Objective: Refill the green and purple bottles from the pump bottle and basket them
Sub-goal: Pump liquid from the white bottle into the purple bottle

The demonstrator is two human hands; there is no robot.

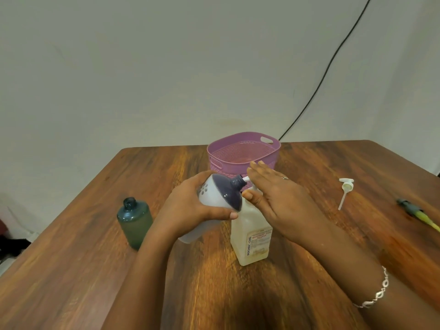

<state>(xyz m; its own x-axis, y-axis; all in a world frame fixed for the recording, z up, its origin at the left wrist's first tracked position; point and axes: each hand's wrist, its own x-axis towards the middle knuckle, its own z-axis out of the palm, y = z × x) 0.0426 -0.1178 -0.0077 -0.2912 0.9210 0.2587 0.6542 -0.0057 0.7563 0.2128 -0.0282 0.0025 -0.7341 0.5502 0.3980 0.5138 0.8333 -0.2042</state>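
Far left, I'm watching the green bottle (135,220) standing upright and uncapped on the table (71,270), apart from the work. My left hand (190,206) is wrapping its fingers round the purple bottle (226,191), tilting it so its long axis is leaning up and right, its open neck meeting the white spout (246,179) of the pump bottle (252,234). My right hand (281,201) is lying over the pump head with fingers straight, gripping nothing; I judge it is pressing down. The next press is hinging on neck and spout lining up. The basket (238,136) is sitting behind, holding neither bottle.
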